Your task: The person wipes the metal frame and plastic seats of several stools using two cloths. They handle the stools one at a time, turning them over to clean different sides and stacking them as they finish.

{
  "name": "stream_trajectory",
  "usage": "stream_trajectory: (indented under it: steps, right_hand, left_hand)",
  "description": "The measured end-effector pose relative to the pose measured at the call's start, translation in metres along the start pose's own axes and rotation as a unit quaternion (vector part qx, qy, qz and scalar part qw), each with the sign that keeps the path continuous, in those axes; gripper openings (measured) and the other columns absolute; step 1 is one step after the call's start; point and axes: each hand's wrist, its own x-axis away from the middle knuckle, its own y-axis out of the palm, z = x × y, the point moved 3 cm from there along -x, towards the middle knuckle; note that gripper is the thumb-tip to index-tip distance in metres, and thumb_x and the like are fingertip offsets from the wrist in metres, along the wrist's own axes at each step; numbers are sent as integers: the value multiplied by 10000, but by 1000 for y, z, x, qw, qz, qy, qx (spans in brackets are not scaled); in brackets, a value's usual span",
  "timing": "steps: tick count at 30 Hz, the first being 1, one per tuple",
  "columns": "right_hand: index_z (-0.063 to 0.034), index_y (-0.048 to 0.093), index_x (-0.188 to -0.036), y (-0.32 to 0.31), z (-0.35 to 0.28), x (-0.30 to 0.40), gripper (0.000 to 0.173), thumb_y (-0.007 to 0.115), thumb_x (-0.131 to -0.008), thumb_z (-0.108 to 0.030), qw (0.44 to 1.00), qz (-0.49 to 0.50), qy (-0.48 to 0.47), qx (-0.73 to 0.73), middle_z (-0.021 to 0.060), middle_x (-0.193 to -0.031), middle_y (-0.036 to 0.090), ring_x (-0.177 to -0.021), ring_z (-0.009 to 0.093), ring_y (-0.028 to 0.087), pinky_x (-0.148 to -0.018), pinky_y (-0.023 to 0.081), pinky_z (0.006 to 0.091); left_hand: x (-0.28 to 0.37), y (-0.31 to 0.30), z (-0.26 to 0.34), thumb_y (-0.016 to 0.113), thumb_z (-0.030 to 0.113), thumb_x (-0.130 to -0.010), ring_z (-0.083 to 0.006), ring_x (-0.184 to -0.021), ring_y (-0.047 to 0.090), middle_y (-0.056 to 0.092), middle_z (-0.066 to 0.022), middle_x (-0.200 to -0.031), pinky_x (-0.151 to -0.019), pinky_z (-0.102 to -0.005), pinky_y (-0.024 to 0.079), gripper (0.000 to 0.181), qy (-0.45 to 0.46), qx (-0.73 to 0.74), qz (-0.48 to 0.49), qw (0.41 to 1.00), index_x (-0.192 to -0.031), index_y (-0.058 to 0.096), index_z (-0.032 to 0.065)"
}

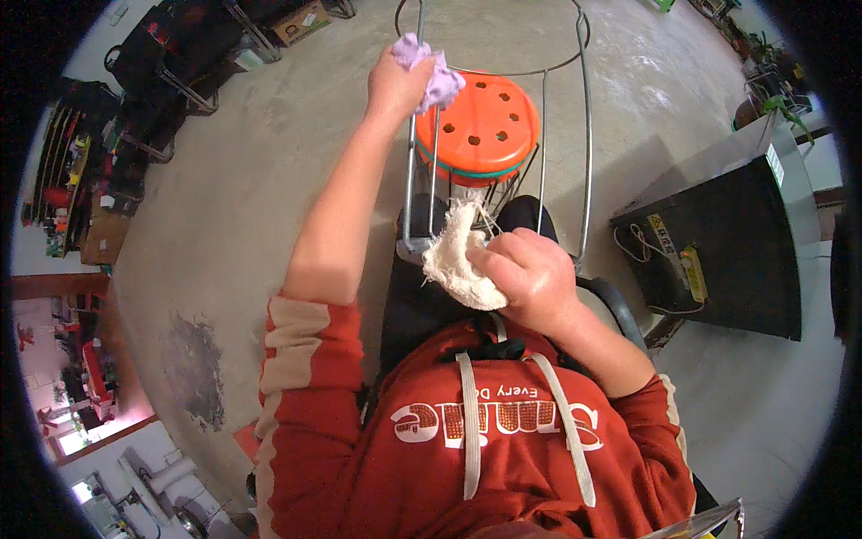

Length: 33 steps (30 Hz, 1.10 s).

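Observation:
My left hand (397, 84) is closed around a crumpled lilac cloth (442, 84), pressed against a metal rod at the upper left of a frame. In front of my body, my right hand (532, 276) grips a frayed cream-white cloth (448, 259) with loose threads. The cream cloth hangs over the near end of the frame and hides part of it. This metal tube frame (586, 135) has long straight rods and a round wire ring, and its near end lies over my legs. An orange plastic stool seat (481, 124) with cut-out holes shows between the rods.
A dark panelled cabinet or appliance (720, 236) with a cable and a power strip (692, 273) stands to my right. Potted plants (774, 104) sit at far right. Black tables or chairs and a cardboard box (301, 23) stand at upper left. Concrete floor (269, 135) surrounds me.

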Motion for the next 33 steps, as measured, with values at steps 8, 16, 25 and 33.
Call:
stream_trajectory:
  steps: [8, 16, 25, 33]
  right_hand:
    - [-89, 662, -951, 2, 3, 6, 311, 708, -652, -159, 1000, 13, 2, 7, 42, -782, 600, -642, 224, 587, -530, 467, 338]
    - [-40, 615, -1126, -57, 52, 36, 450, 746, -706, -134, 969, 196, 152, 18, 146, -1040, 639, -975, 330, 608, -839, 480, 415]
    - [-102, 358, -1416, -49, 134, -24, 656, 570, -807, 22, 920, -11, 377, 103, 237, -1139, 560, -1063, 443, 573, -899, 472, 493]
    - [-35, 518, -1174, -37, 245, -107, 329, 563, -880, -175, 928, 53, 347, 121, 246, -1044, 627, -978, 448, 596, -823, 486, 507]
  left_hand:
    - [181, -37, -2, 680, 140, -880, -152, -968, 639, 668, -91, -1072, -874, -325, 507, 390, -89, 146, -75, 982, -1223, 548, 7]
    - [215, -44, 6, 662, 54, -875, -128, -953, 612, 644, -58, -1045, -868, -299, 491, 329, -126, 217, -52, 967, -1185, 563, 7]
    - [211, -41, 6, 626, 51, -870, -120, -921, 608, 647, -50, -992, -841, -289, 488, 289, -51, 144, -78, 985, -1150, 574, 4]
    - [212, -43, 11, 646, 61, -870, -128, -913, 613, 650, -54, -987, -843, -299, 491, 293, -68, 158, -68, 983, -1150, 579, 7]
